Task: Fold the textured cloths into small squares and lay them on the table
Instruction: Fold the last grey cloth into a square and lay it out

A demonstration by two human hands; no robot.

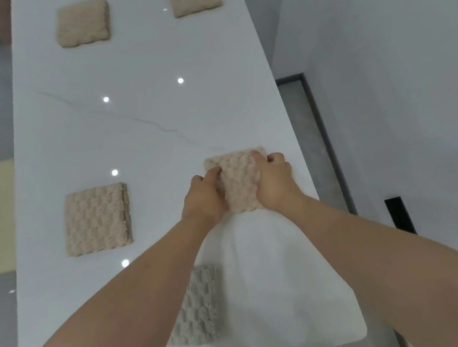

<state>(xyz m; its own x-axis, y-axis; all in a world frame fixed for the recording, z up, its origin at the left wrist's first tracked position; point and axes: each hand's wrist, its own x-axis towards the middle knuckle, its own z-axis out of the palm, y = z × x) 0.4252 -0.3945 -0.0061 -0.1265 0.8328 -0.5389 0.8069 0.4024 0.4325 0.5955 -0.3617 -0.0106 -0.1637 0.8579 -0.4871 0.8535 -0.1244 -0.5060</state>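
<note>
Two hands are closed on one folded beige cloth (240,185), which lies near the right edge of the white counter (152,119). Its left side is gripped by the left hand (202,199), fingers curled and thumb laid on top; its right side is gripped likewise by the right hand (276,182). A beige square (96,219) is laid flat well to the left, and two far squares (82,22) are set at the far end. A grey folded cloth (202,305) is partly hidden by the left forearm.

Beige textured cloths (96,219) folded sq, flat on table (152,119); greyish cloth (202,305) at near end.
</note>
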